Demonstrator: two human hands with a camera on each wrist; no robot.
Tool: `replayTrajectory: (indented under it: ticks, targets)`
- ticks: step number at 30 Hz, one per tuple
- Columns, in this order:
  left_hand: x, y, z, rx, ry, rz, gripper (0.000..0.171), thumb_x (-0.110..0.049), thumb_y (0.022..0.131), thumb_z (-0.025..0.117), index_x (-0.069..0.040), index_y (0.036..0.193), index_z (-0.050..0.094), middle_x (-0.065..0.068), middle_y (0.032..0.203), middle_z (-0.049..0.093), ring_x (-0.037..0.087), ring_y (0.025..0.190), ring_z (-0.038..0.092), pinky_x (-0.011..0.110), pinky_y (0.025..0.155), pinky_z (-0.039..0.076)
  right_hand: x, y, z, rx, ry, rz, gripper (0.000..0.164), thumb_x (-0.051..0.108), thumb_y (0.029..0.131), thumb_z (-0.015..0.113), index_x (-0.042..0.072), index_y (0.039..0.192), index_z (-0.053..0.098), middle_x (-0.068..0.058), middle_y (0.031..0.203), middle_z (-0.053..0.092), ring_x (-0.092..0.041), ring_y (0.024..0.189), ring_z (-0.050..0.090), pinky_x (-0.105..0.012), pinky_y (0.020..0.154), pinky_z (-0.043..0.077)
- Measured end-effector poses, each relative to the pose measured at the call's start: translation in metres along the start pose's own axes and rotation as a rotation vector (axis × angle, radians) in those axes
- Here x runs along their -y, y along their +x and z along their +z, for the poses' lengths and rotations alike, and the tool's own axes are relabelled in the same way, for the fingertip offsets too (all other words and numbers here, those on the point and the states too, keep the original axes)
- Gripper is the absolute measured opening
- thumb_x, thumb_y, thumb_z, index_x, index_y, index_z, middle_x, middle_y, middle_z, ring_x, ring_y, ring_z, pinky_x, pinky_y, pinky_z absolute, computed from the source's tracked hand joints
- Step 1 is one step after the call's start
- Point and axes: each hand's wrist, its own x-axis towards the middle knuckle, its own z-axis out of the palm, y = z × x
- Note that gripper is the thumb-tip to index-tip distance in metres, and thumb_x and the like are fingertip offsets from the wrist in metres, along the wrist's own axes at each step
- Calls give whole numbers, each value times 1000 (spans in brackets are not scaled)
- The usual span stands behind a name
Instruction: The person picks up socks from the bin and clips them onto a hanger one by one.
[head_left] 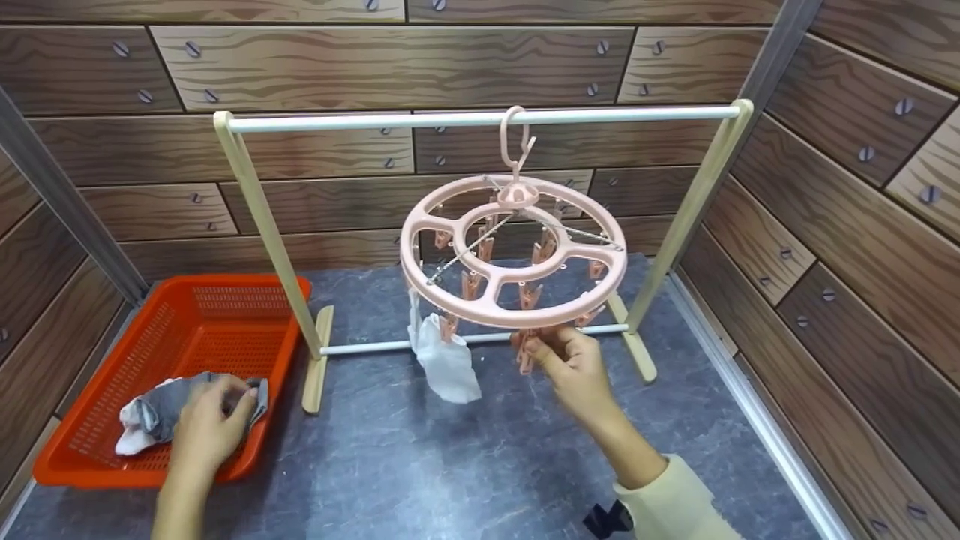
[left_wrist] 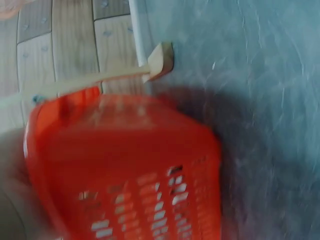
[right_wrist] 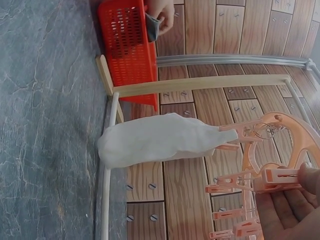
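Note:
A pink round clip hanger [head_left: 487, 309] hangs by its hook from the white rail. My right hand [head_left: 581, 371] pinches one of its pink clothespins [head_left: 526, 356] at the near edge; the right wrist view shows thumb and fingers on this clothespin [right_wrist: 282, 177]. Left of it, a white sock [head_left: 450, 367] dangles from the hanger's clips. My left hand [head_left: 206, 424] is down in the orange basket [head_left: 289, 360], fingers curled on a grey sock [head_left: 176, 401]. In the right wrist view, grey fabric [right_wrist: 152, 27] shows at those fingers. The left wrist view is blurred and mostly basket wall [left_wrist: 125, 155].
A wooden-ended rack [head_left: 259, 217] with a white top rail [head_left: 337, 122] and a lower bar [head_left: 367, 347] stands behind the hands. White fabric [head_left: 135, 439] lies with the grey in the basket. Wood-patterned panels [head_left: 390, 67] enclose the grey marbled floor [head_left: 420, 465].

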Motion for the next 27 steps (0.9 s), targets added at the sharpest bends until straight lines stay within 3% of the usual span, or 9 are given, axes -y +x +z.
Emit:
replayTrajectory:
  ticks: [3,6,8,10,14,18,20,23,27]
  targets:
    - [2,-3,-4,96,-70,82,23,-32,98,63,-10,100,67,8,91,67,24,83,62,40,73,49,-1,-1,-1,-5,-2,2,13,-2,95,60,-9,103,68,-24,93,72,-16,70,67,-26,66,57]
    - [4,-9,-7,206,-139,89,36,-34,91,73,-4,110,63,8,98,69,19,85,63,32,74,52,-2,-1,-1,-4,-11,3,13,-2,95,60,-8,103,69,-24,93,73,-16,70,68,-25,66,57]
    - [4,-13,-9,214,-150,100,43,-30,86,79,-2,114,62,9,102,69,17,85,64,31,75,53,-2,-1,-1,-4,-16,-2,13,-2,95,60,-8,102,69,-24,92,72,-16,70,67,-26,66,57]
    - [4,-16,-10,158,-149,132,37,-21,86,78,-1,114,65,9,100,70,13,81,64,28,71,53,-1,-1,0,-6,-19,-3,13,-2,95,60,-7,102,69,-24,92,72,-16,69,67,-25,65,56]
    - [-4,-18,-11,-39,-160,188,19,-3,90,69,-2,108,70,9,87,72,2,66,60,18,62,49,1,-1,1,-7,-15,13,13,1,96,61,-6,103,70,-22,94,73,-17,71,67,-25,64,56]
    - [-22,-17,-12,-231,-184,240,18,-1,90,68,-1,108,66,8,85,70,-2,71,59,9,67,44,2,0,2,0,-13,20,13,2,96,61,-5,103,70,-21,94,73,-18,71,67,-26,63,56]
    - [-34,-16,-11,-315,-198,303,18,1,89,69,-2,106,66,7,89,71,0,78,61,6,73,43,3,0,2,2,-8,9,13,1,96,61,-6,103,69,-22,94,73,-18,70,67,-25,63,56]
    - [-56,-14,-9,-357,-244,428,18,6,89,68,-4,104,69,7,94,72,6,85,64,8,82,43,3,1,3,5,0,-19,13,-2,96,60,-9,103,68,-25,94,72,-18,69,67,-25,65,57]
    - [-87,-14,-3,-338,-316,576,27,11,87,67,-8,104,74,4,97,70,14,91,64,12,89,43,2,1,4,0,9,-36,12,-4,95,59,-11,102,67,-27,93,72,-17,69,68,-25,65,57]
